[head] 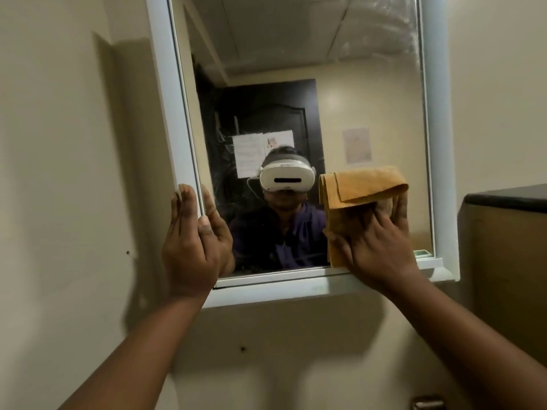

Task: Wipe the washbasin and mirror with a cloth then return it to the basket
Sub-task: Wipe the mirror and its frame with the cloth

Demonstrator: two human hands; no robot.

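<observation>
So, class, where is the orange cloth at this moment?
In the head view, the orange cloth is pressed against the lower right part of the mirror by the right hand, just above the white frame's bottom ledge.

Mirror (296, 69) on the wall (59, 143), frame (174, 113) around the glass. Left hand (192, 247) at the frame's lower left edge. Right hand (376, 241) low on the glass at right, over a cloth (355, 187). Cabinet (509, 247) farther right.
</observation>
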